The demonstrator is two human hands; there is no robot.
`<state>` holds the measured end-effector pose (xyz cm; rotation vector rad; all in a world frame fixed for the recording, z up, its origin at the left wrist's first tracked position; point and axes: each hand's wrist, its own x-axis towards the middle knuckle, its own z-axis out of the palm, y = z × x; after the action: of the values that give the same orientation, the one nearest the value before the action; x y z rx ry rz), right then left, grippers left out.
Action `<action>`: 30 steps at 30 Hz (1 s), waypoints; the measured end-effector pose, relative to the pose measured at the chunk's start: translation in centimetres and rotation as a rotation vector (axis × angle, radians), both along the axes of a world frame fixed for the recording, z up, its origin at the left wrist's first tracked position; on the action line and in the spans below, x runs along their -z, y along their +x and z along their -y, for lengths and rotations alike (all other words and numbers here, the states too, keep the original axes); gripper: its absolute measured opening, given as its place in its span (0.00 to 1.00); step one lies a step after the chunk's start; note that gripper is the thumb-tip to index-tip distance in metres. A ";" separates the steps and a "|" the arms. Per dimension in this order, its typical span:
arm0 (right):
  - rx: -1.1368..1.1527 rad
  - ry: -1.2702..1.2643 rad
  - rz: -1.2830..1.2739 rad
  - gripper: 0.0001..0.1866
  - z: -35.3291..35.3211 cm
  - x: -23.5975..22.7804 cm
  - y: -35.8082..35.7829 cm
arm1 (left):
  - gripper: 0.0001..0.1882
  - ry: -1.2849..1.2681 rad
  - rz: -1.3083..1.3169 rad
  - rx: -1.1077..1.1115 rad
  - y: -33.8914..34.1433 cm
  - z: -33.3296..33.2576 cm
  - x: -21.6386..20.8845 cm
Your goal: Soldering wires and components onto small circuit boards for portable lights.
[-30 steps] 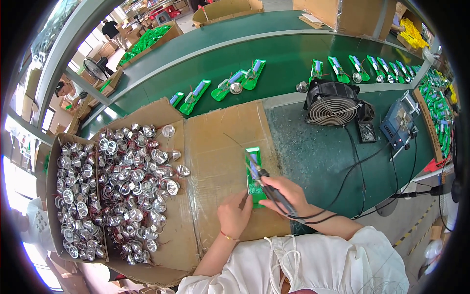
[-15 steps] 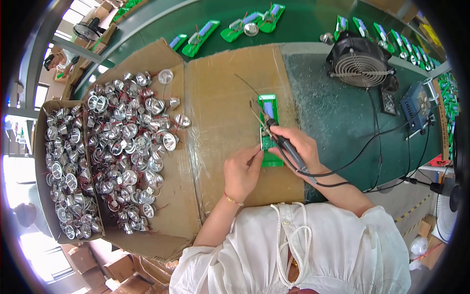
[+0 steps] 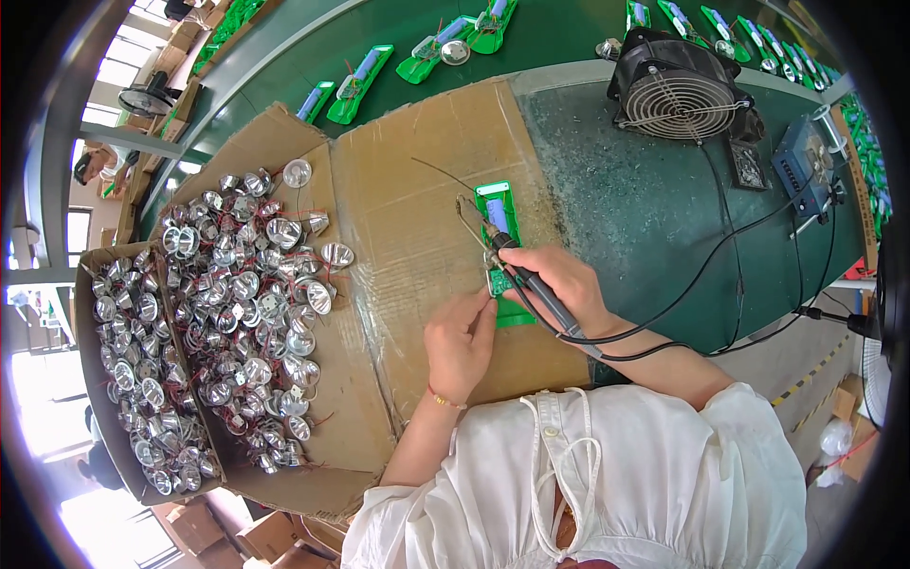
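In my right hand (image 3: 566,284) is a soldering iron (image 3: 548,300) with a black grip, its front end pointing up and left over a green plastic housing (image 3: 517,317). A thin metal wire guide runs alongside the iron. My left hand (image 3: 455,343) pinches the lower left edge of a small green circuit board (image 3: 503,283) between thumb and fingers. The housing lies lengthwise on the cardboard, with a blue cylindrical battery (image 3: 499,214) in its upper part. My right fingers and the iron hide part of the board and housing.
Left of me, a cardboard box (image 3: 365,427) holds many silver reflector cups (image 3: 245,284) with red wires. A black fan (image 3: 678,104) stands at the back right, near a blue soldering station (image 3: 804,161). Its cable (image 3: 706,284) curves beside my right arm. Green housings (image 3: 360,83) line the far bench.
The whole view has shifted slightly as my head moved. The small board now shows more of its face at my left fingertips. Both hands keep their grips.
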<state>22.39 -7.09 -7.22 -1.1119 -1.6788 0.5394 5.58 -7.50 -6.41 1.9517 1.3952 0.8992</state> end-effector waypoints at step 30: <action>0.174 -0.034 -0.352 0.14 5.7 -0.4 6.4 | 0.05 0.185 0.020 -0.517 -6.8 -5.2 -5.8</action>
<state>28.80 -12.82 -6.87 -1.1028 -1.2610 0.6138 -1.22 -2.32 -0.65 1.7234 1.9053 1.3139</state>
